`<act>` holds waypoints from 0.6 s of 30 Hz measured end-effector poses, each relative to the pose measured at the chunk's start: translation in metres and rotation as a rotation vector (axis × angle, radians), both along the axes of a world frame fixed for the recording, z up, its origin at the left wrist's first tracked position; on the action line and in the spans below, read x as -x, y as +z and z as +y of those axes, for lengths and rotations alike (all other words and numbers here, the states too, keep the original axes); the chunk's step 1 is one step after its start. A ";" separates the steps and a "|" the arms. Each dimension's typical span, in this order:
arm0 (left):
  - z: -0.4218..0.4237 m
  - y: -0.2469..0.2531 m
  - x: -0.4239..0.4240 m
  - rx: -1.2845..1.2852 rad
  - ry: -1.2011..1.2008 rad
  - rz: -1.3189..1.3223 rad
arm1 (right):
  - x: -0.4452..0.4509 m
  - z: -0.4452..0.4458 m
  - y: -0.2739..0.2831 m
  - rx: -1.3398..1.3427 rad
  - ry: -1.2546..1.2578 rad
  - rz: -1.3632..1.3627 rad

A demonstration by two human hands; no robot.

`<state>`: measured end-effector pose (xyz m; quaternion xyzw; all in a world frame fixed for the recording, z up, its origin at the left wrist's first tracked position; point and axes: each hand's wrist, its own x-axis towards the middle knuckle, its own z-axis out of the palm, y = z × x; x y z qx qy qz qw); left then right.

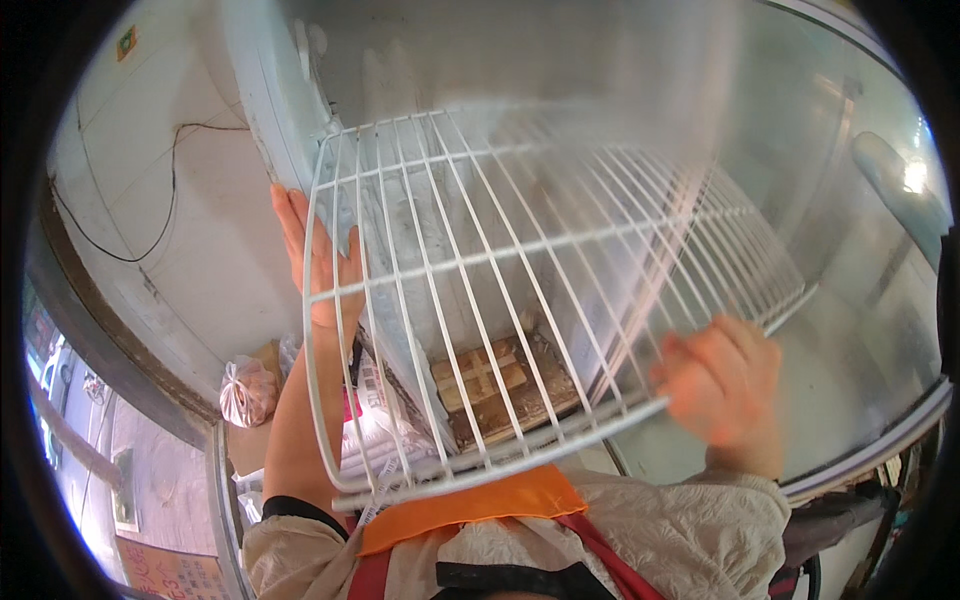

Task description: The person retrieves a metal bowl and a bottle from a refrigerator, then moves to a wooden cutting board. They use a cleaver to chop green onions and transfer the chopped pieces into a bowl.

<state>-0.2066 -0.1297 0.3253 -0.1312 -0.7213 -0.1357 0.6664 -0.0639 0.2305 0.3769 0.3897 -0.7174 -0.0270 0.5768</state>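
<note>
A white wire shelf rack (pixel 480 259) is tilted before me, its front rail close to my chest. My right hand (pixel 724 375) is closed around the front rail on the right side; it is slightly blurred. Behind the rack's left end, my left hand (pixel 330 262) lies with fingers extended against the edge of a white upright cabinet frame (pixel 281 120). Through the wires shows the inside of the cabinet, with a dirty brown base (pixel 487 382) at the bottom. The rack's upper right part is hazy, beside a glass door panel (pixel 817 360).
A tied plastic bag (pixel 248 391) and white printed sacks (pixel 382 412) stand at lower left. A dark cable (pixel 174 172) hangs on the pale left wall (pixel 195 300). The glass door's metal edge (pixel 870 442) curves along the right.
</note>
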 end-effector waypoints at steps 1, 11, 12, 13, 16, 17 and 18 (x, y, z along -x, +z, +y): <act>-0.002 0.000 -0.003 0.038 0.041 0.012 | -0.010 -0.001 -0.009 0.048 0.009 -0.041; -0.043 -0.117 -0.135 -0.196 -0.551 -0.533 | -0.038 -0.022 -0.087 0.371 -0.263 -1.043; -0.048 -0.136 -0.150 -0.251 -0.588 -0.614 | -0.034 -0.027 -0.112 0.380 -0.262 -1.141; -0.051 -0.152 -0.167 -0.308 -0.636 -0.697 | -0.036 -0.031 -0.139 0.313 -0.241 -1.174; -0.064 -0.190 -0.209 -0.252 -0.647 -0.917 | -0.037 -0.048 -0.212 0.104 -0.158 -1.268; -0.070 -0.203 -0.218 -0.181 -0.692 -0.993 | -0.039 -0.061 -0.231 0.024 -0.142 -1.324; -0.073 -0.216 -0.226 -0.113 -0.727 -1.054 | -0.043 -0.076 -0.249 -0.059 -0.114 -1.379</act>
